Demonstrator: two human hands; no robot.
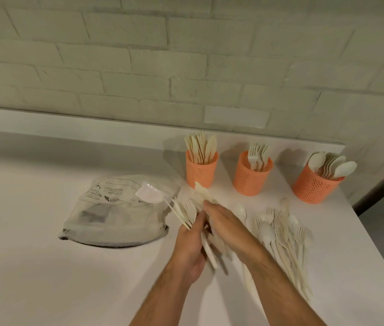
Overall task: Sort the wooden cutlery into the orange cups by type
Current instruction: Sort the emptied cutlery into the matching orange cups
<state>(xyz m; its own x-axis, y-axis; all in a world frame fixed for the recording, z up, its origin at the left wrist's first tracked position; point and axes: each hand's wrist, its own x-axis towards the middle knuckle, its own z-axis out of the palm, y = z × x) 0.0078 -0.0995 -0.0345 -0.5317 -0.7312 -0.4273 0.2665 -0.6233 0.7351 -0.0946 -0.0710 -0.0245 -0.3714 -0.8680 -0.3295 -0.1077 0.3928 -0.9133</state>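
Three orange perforated cups stand at the back right of the white table (45, 267): the left cup (201, 172) holds knives, the middle cup (250, 180) holds forks, the right cup (313, 187) holds spoons. A loose pile of wooden cutlery (283, 236), forks and spoons mixed, lies in front of them. My left hand (192, 248) grips a bundle of wooden pieces (186, 211) that fan out above and below its fingers. My right hand (224, 220) crosses over it and pinches a wooden knife (202, 191), blurred, whose tip points toward the left cup.
A crumpled clear plastic bag (118, 212) with print and a white label lies left of my hands. A white brick wall (186, 67) rises behind the table. The table's right edge (360, 234) runs diagonally close to the pile.
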